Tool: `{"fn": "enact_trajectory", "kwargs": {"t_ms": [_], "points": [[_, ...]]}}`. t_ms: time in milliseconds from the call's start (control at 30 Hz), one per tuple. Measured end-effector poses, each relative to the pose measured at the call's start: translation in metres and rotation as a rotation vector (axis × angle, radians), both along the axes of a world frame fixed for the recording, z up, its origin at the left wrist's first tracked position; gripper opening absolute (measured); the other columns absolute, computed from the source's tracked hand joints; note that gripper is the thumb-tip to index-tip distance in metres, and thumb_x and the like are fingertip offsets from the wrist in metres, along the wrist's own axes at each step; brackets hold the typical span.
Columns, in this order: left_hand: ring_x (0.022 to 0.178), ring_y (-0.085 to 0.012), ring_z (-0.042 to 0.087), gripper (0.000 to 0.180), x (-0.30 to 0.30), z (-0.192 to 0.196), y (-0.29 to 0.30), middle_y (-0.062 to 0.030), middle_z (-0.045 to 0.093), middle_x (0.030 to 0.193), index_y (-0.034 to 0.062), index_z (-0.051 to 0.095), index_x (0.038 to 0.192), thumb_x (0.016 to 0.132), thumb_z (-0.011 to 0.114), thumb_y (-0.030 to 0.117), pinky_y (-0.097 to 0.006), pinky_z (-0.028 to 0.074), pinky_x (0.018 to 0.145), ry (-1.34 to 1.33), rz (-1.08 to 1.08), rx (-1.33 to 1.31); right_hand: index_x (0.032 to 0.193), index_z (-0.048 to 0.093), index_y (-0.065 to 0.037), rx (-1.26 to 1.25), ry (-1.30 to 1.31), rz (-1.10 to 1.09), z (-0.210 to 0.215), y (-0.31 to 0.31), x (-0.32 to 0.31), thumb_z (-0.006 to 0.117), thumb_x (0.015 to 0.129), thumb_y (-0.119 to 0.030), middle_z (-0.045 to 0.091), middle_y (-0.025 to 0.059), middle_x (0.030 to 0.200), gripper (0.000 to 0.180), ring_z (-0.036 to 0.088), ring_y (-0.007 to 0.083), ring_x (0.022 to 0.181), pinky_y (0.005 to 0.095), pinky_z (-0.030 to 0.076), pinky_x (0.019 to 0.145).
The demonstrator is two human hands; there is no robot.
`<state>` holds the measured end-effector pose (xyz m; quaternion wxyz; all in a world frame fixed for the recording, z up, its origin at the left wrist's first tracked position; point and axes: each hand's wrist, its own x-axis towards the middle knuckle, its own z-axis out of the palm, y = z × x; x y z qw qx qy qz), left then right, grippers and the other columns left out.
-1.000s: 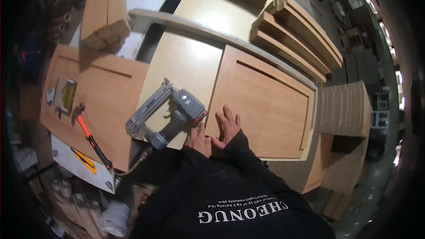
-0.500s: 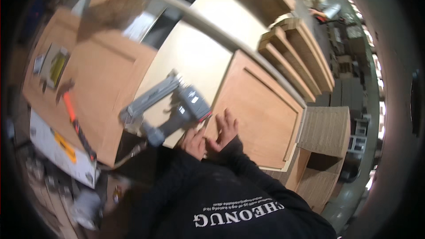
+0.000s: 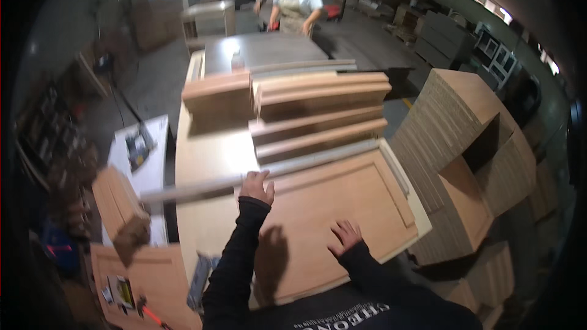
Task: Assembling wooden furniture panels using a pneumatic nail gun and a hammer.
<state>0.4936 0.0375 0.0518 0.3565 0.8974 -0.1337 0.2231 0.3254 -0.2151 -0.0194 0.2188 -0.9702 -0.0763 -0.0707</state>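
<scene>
Grey and metallic, a nail gun (image 3: pixel 199 278) is set down at the lower left of centre on the counter (image 3: pixel 208 159), partly covered by the left sleeve. To its right, a framed wood panel (image 3: pixel 312 208) is laid flat on the counter, just below the centre of the frame, its raised border showing along the upper and right edges. The left hand (image 3: pixel 258 188) is placed at the panel's upper-left corner, beside a long grey strip (image 3: pixel 318 157); whether anything is gripped there cannot be told. The right hand (image 3: pixel 347 236) is held open, fingers spread over the panel, nothing grasped. By appearance, the panel has been assembled and squared up near the strip; whether any fastening is left cannot be judged.

At the lower left, a second panel (image 3: pixel 159 269) is seen, with a hammer (image 3: pixel 153 315) and a small box (image 3: pixel 125 290) laid on it. Above, a wood bundle (image 3: pixel 116 198) is stacked. Beyond the grey strip, rows of wood strips (image 3: pixel 324 95) are lined up, limiting room there. The right side is crowded by stacked boards (image 3: pixel 440 122).
</scene>
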Motion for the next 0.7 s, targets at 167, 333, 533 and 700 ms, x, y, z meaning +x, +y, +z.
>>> {"fn": "enact_trajectory", "kwargs": {"t_ms": [167,333,533,700], "points": [[0.105,-0.0384,0.042,0.059,0.129,-0.098,-0.016,-0.0251,0.043,0.114,0.0036,0.049,0.111,0.06,0.068,0.025,-0.042,0.035,0.091,0.159,0.087,0.193,0.11,0.051,-0.015,-0.048,0.049,-0.044,-0.019,-0.021,-0.004,0.061,0.066,-0.044,0.041,0.0091,0.125,0.054,0.034,0.028,0.118,0.0558,0.023,0.094],[0.109,-0.0349,0.036,0.072,0.128,-0.094,-0.06,-0.0217,0.035,0.119,0.0007,0.036,0.12,0.061,0.071,0.022,-0.042,0.031,0.094,0.335,0.349,0.422,0.114,0.047,-0.013,0.039,0.045,-0.027,0.009,-0.028,-0.003,0.056,0.071,-0.045,0.04,0.0097,0.125,0.055,0.031,0.0279,0.12,0.0557,0.022,0.094],[0.099,-0.0273,0.042,0.052,0.124,-0.045,-0.06,-0.0123,0.043,0.107,0.0133,0.051,0.104,0.058,0.071,0.025,-0.041,0.036,0.081,0.394,0.323,0.769,0.115,0.046,-0.014,0.056,0.093,-0.026,0.013,-0.027,0.002,0.056,0.07,-0.046,0.04,0.0094,0.125,0.056,0.033,0.0279,0.12,0.0565,0.023,0.094],[0.075,-0.0257,0.055,0.05,0.074,-0.021,-0.046,-0.0124,0.055,0.081,0.0073,0.053,0.09,0.054,0.074,0.037,-0.037,0.045,0.065,0.53,-0.071,0.608,0.109,0.051,-0.015,0.066,0.036,-0.049,-0.012,-0.025,-0.005,0.057,0.068,-0.046,0.043,0.009,0.123,0.052,0.035,0.0263,0.118,0.0557,0.024,0.093]]}}
